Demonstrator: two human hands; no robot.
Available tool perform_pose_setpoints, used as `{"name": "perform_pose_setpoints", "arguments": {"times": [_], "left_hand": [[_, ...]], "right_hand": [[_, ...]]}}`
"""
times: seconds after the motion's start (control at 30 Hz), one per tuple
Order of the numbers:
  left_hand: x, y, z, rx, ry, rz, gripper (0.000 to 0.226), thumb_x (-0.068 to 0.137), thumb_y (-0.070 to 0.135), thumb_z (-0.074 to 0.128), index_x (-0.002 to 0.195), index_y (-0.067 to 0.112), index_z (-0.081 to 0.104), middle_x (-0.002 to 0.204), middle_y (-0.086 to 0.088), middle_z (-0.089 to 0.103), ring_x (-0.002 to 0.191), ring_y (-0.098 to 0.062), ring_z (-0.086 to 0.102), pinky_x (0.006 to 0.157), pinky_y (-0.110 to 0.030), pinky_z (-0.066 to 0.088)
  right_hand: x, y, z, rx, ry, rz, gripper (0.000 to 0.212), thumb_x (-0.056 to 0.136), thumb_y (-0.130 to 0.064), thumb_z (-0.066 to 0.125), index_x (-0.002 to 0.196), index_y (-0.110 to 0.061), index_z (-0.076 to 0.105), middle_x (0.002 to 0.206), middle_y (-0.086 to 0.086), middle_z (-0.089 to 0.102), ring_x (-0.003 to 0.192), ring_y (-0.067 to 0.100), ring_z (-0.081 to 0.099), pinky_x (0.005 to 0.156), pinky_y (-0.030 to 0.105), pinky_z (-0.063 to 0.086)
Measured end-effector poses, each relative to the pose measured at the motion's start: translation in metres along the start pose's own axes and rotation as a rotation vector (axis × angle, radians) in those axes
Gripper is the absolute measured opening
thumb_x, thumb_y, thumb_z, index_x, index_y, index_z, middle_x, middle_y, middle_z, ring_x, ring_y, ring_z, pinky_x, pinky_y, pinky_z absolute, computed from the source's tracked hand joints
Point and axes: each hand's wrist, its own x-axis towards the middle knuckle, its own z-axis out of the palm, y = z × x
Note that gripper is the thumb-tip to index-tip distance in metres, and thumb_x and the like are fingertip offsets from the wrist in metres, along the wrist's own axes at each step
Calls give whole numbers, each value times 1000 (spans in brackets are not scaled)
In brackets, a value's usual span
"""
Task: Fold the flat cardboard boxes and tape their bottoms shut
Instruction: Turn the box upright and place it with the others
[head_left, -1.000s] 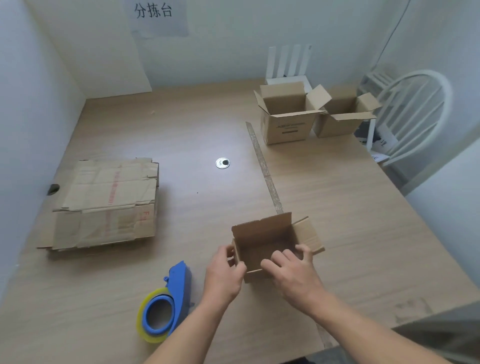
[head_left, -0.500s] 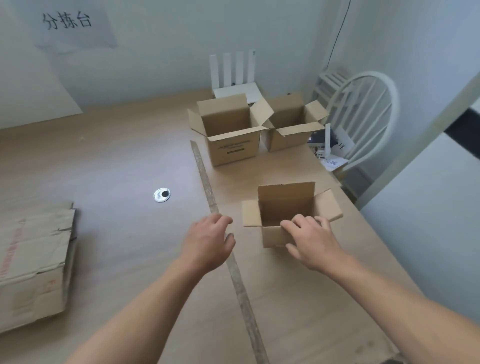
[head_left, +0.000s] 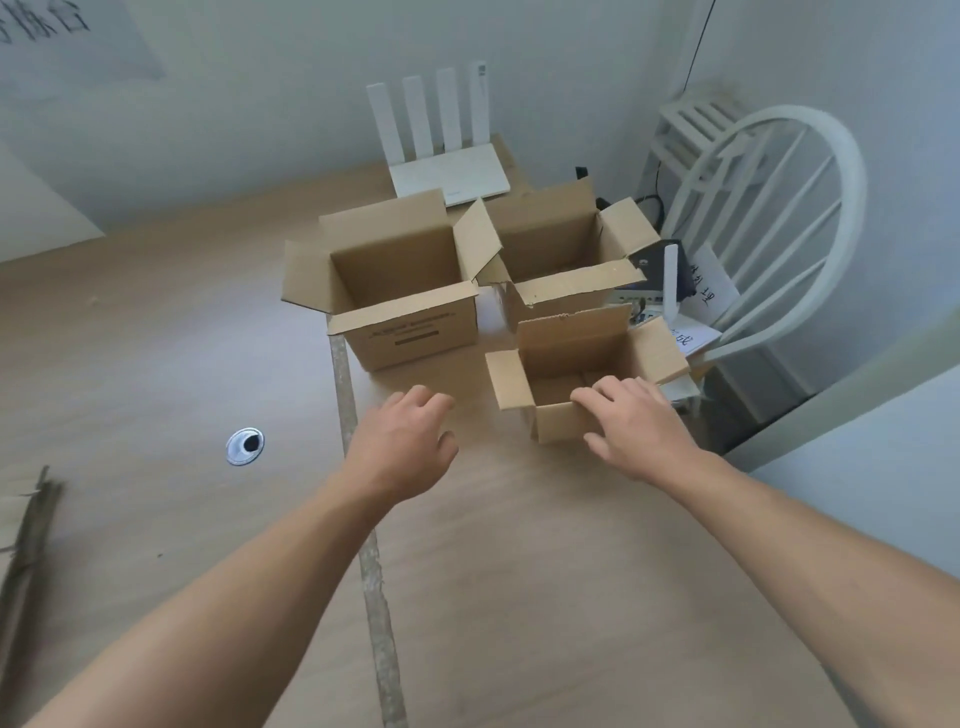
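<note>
Right fingers (head_left: 608, 391) hooked over the near top edge of the small box (head_left: 558, 423), thumb pressed against its outer front face: a grip by the right hand (head_left: 641, 436) on that wall. Left fingers (head_left: 428, 400) loosely curled and relaxed, holding nothing; left hand (head_left: 402, 449) poised over the desk (head_left: 519, 597) just left of the small box, near its left side flap. Small box upright, top unfolded, flaps spread outward, standing close to the right edge of the desk. Directly behind it, touching or nearly so, a second open box (head_left: 545, 244); to that one's left, a larger open box (head_left: 415, 338) with dark print on its front face, flaps likewise up and out. Impossible to tell from here whether any bottom carries tape. Behind the boxes, by the wall, a white router (head_left: 449, 174) with four upright antennas. Along the desk, partly under the left wrist, a pale worn seam strip (head_left: 371, 561); left of it a round metal cable grommet (head_left: 244, 445). At the far left edge, a corner of the flat cardboard stack (head_left: 23, 535). Off the right side of the desk, a white spindle-back chair (head_left: 779, 208) with papers (head_left: 701, 291) on its seat. High on the wall at upper left, a paper sign (head_left: 67, 47)
</note>
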Motion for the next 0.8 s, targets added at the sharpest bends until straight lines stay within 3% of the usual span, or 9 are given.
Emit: {"name": "perform_pose_setpoints", "arguments": {"times": [0.37, 0.53, 0.63, 0.8], "left_hand": [[32, 23, -3, -28, -28, -58, 46, 96, 33, 45, 140, 23, 47, 136, -2, 51, 117, -26, 51, 95, -39, 45], [20, 23, -6, -32, -21, -79, 46, 96, 33, 46, 141, 23, 46, 136, -2, 51, 119, -26, 50, 95, -38, 45], [7, 17, -9, -45, -16, -105, 46, 96, 34, 46, 141, 23, 46, 135, -1, 51, 119, -25, 51, 95, -38, 46], [-22, 0, -12, -70, -3, -160, 45, 97, 37, 45, 140, 25, 48, 138, 1, 51, 122, -24, 52, 97, -38, 46]], "right_hand": [[28, 41, -16, -22, -23, -7, 46, 83, -27, 69, 126, -18, 57, 114, 6, 59, 104, 31, 53, 101, 44, 38], [23, 37, -27, -2, -51, -20, 47, 91, -37, 59, 135, -25, 50, 127, 1, 52, 120, 26, 46, 107, 43, 33], [15, 25, -37, -8, -43, -90, 45, 92, -44, 56, 133, -26, 52, 129, 0, 51, 123, 25, 44, 108, 43, 32], [3, -12, -42, -14, 4, -179, 37, 87, -38, 62, 119, -18, 63, 120, 7, 60, 114, 32, 53, 102, 49, 40]]}}
